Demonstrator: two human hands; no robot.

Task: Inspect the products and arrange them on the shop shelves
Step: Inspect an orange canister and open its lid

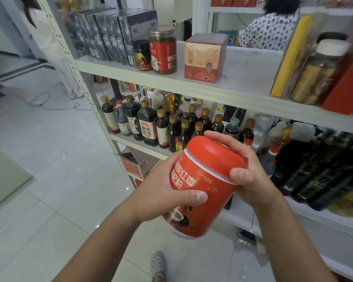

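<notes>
Red canister (202,192) gripped by left hand (161,188) around body, lid clasped by right hand (245,169); sauce bottles (149,123) shelved behind.

The red jar (204,186), its domed lid on and white lettering on its side, tilts lid-up to the right, held in front of the shelves (171,78).

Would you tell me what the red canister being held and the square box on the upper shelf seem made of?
The red canister looks like plastic or coated tin, smooth and semi-glossy: its domed top carries a soft, broad highlight. The square box is probably printed cardboard: sharp folded edges, flat faces, a faint sheen.
</notes>
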